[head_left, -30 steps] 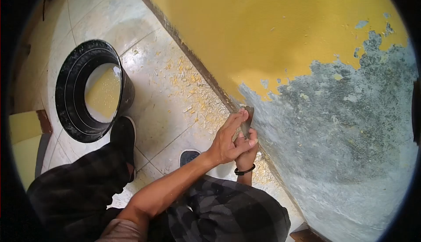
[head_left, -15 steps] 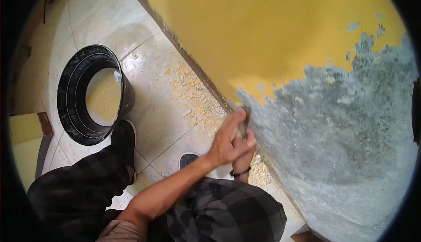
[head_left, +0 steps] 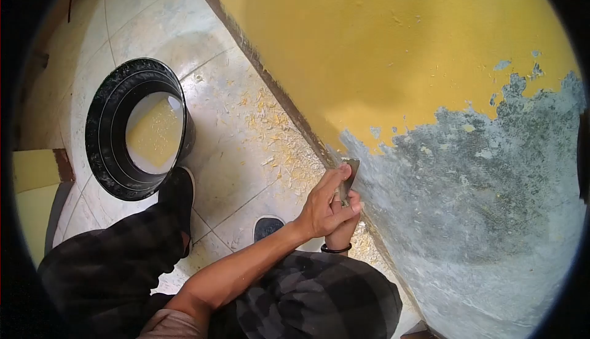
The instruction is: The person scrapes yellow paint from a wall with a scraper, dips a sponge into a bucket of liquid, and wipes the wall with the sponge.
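Note:
My left hand (head_left: pixel 322 208) lies over the front of a scraper (head_left: pixel 350 178), its fingers pressed on the flat metal blade. Below it, my right hand (head_left: pixel 342 234), with a black band at the wrist, is closed around the scraper's lower part; the handle is hidden by the fingers. The blade's end is at the foot of the wall, close to where the yellow paint (head_left: pixel 344 44) gives way to bare grey plaster (head_left: pixel 455 185). The paint's lower border is ragged, with small chipped spots.
A black bucket (head_left: pixel 101 148) holding cloudy yellowish liquid stands left on the tiled floor (head_left: pixel 215 118). Paint flakes (head_left: pixel 286 148) lie scattered along the brown wall base (head_left: pixel 264 74). My shoes and bent knees are close below. A yellow block-like edge (head_left: pixel 37 173) juts in at left.
The view has shifted slightly, moving the wall and bucket right in frame. Both hands remain on the scraper; its blade, blurred before, now shows its flat face clearly.

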`<state>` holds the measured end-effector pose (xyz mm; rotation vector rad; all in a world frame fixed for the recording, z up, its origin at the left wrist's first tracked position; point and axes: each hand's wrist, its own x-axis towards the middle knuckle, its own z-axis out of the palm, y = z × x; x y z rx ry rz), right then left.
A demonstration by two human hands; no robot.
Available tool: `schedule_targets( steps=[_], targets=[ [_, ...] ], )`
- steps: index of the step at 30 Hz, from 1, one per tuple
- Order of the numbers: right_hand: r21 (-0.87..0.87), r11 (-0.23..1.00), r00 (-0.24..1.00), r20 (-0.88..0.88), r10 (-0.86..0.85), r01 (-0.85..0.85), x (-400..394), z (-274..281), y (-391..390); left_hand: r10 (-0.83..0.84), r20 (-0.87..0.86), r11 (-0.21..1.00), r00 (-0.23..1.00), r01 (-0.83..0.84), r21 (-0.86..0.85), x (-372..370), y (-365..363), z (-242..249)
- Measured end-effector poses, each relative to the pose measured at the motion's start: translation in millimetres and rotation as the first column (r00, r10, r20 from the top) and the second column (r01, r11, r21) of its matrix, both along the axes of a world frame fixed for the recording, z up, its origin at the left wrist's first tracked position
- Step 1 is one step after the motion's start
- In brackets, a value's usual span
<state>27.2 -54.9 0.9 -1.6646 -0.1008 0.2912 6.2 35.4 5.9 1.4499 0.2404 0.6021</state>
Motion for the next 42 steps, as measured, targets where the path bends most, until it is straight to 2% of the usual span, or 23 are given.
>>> schedule_targets(
  steps=[1, 3, 5, 7, 8, 9, 11, 12, 15, 17, 19, 20, 23, 24, 25, 27, 31, 33, 34, 35, 37, 39, 42],
  targets=[
    [0.000, 1.000, 1.000, 0.000, -0.002, 0.002, 8, 1, 0, -0.002, 0.000, 1.000, 1.000, 0.002, 0.000, 2, 2, -2],
    [-0.453, 0.878, 0.982, 0.018, 0.186, -0.158, 21, 7, 8, 0.034, -0.047, 0.999, 0.998, -0.034, 0.001, 5, 14, 0],
    [-0.398, 0.899, 0.984, -0.080, 0.162, -0.180, 11, 3, 13, -0.010, -0.060, 0.996, 0.998, 0.004, -0.095, 0, 17, -4],
    [0.238, 0.971, 0.998, -0.054, -0.017, 0.030, -7, -16, 4, -0.075, -0.034, 0.991, 0.997, 0.071, -0.114, -6, 1, -9],
    [-0.061, 0.998, 0.991, 0.137, 0.008, 0.000, -12, -22, -4, -0.005, 0.025, 0.998, 1.000, 0.006, -0.059, -6, -4, -2],
    [-0.060, 0.998, 0.991, 0.136, 0.003, 0.005, -9, -18, -2, -0.010, 0.025, 0.998, 1.000, 0.012, -0.059, -6, -2, -1],
    [-0.342, 0.936, 0.936, 0.298, 0.186, -0.077, 1, -13, 0, -0.073, -0.059, 0.991, 0.996, 0.066, -0.115, -3, 5, -4],
    [-0.419, 0.906, 0.993, 0.069, 0.098, -0.060, 2, 3, 6, -0.032, -0.075, 0.997, 0.997, 0.026, -0.077, -1, 3, -13],
    [-0.374, 0.926, 0.972, 0.196, 0.132, -0.050, 2, -2, 9, 0.015, -0.065, 0.996, 0.998, -0.021, -0.090, 0, 1, -10],
    [-0.341, 0.938, 0.983, 0.139, 0.118, -0.064, 7, -5, 11, 0.020, -0.046, 0.996, 0.999, -0.024, -0.083, 4, 7, -7],
    [-0.151, 0.987, 0.981, 0.179, 0.080, -0.053, 11, -13, 20, 0.031, -0.042, 0.997, 0.999, -0.034, -0.073, 4, 12, -2],
    [-0.378, 0.925, 0.977, 0.184, 0.109, -0.032, 12, -13, 10, 0.025, -0.054, 0.996, 0.998, -0.029, -0.081, 1, 10, -4],
    [-0.410, 0.912, 0.974, 0.203, 0.104, -0.012, 12, -21, 3, 0.039, -0.044, 0.996, 0.998, -0.042, -0.083, 7, 6, -11],
    [-0.473, 0.880, 0.906, 0.391, 0.164, 0.044, 12, -33, 6, 0.078, -0.047, 0.991, 0.996, -0.082, -0.105, 7, 3, -15],
    [-0.395, 0.918, 0.913, 0.367, 0.179, -0.022, 13, -34, 9, 0.111, -0.045, 0.986, 0.993, -0.116, -0.117, 8, 3, -18],
    [0.080, 0.997, 0.995, -0.097, -0.003, 0.011, 12, -41, 10, 0.149, -0.037, 0.984, 0.988, -0.152, -0.090, 9, -1, -18],
    [-0.063, 0.993, 0.994, 0.048, 0.103, -0.099, 22, -50, 1, 0.171, -0.091, 0.970, 0.981, -0.183, -0.162, 11, -21, -17],
    [0.220, 0.971, 0.973, -0.185, 0.137, -0.095, 30, -39, 6, 0.237, -0.106, 0.953, 0.966, -0.253, -0.168, 17, -24, -12],
    [-0.032, 0.981, 0.975, -0.119, 0.188, -0.193, 37, -34, 1, 0.248, -0.102, 0.921, 0.963, -0.267, -0.285, 20, -28, -17],
    [-0.019, 0.981, 0.977, -0.093, 0.190, -0.192, 42, -31, -2, 0.257, -0.099, 0.875, 0.961, -0.275, -0.399, 25, -32, -22],
    [-0.537, 0.801, 0.922, 0.101, 0.374, -0.266, 43, 1, 7, 0.203, -0.093, 0.831, 0.975, -0.222, -0.509, 24, -22, -17],
    [-0.531, 0.818, 0.888, 0.237, 0.394, -0.221, 41, -27, 4, 0.181, -0.070, 0.881, 0.981, -0.193, -0.433, 14, -15, -11],
    [-0.294, 0.923, 0.775, 0.512, 0.371, -0.248, 22, -32, -12, 0.154, -0.161, 0.903, 0.975, -0.204, -0.377, 2, -24, -8]
  ],
)
